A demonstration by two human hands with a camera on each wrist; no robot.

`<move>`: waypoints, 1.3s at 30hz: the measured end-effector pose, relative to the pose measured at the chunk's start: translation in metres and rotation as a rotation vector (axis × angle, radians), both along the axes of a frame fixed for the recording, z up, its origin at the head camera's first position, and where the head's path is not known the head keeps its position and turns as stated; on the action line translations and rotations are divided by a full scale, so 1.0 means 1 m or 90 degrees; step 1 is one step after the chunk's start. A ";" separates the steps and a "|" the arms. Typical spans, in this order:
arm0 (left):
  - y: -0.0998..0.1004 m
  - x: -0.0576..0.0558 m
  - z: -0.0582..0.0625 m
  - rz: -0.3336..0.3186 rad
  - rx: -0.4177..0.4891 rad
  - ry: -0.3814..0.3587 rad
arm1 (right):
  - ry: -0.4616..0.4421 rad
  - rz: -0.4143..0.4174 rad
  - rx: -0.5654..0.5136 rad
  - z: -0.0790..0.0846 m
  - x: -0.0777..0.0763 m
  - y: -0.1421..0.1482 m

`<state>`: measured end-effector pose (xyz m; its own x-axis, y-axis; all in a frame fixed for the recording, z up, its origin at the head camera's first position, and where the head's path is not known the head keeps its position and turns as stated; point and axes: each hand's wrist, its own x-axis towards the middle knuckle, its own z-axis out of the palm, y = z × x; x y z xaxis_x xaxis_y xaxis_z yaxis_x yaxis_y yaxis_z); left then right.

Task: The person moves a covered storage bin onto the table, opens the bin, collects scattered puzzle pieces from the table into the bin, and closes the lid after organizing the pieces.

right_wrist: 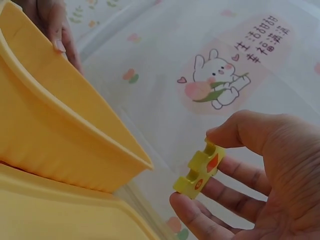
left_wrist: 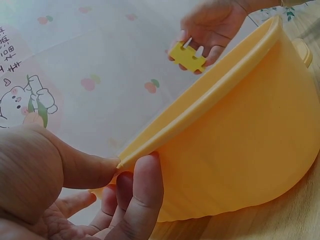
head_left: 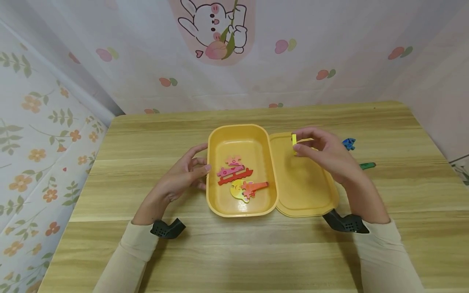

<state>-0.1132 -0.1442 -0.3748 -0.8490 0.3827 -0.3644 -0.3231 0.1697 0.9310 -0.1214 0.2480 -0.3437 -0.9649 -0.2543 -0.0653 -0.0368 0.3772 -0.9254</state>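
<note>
A yellow puzzle piece (right_wrist: pixel 200 172) with notched edges and small orange marks is pinched between the thumb and fingers of my right hand (head_left: pixel 326 152), above the yellow lid (head_left: pixel 304 191). My left hand (head_left: pixel 187 175) grips the left wall of a yellow plastic box (head_left: pixel 242 132), thumb at the rim and fingers against the outside. Inside the box lie a peach piece (head_left: pixel 233 160), a pink piece (head_left: pixel 229 171), a red piece (head_left: pixel 236 176), a round yellow piece (head_left: pixel 237 189) with a face and an orange piece (head_left: pixel 256 187).
To the right of the lid, a blue piece (head_left: pixel 349 143) and a green piece (head_left: pixel 367 165) lie on the wooden table (head_left: pixel 234 252), partly behind the right hand and wrist. A printed curtain (head_left: pixel 293 77) hangs along the table's back edge. Dark cameras sit on both wrists.
</note>
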 end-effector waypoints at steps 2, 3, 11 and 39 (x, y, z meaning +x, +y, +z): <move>0.000 0.000 0.000 0.001 -0.001 0.000 | -0.002 0.005 -0.007 0.000 0.001 -0.002; 0.000 0.000 0.000 0.002 -0.001 0.000 | -0.001 0.007 -0.011 0.000 0.001 -0.002; 0.001 0.000 -0.001 0.003 -0.001 0.003 | 0.013 0.030 -0.043 0.007 0.006 -0.009; 0.001 0.000 0.000 0.003 0.000 0.000 | -0.004 0.084 -0.041 0.012 0.013 -0.040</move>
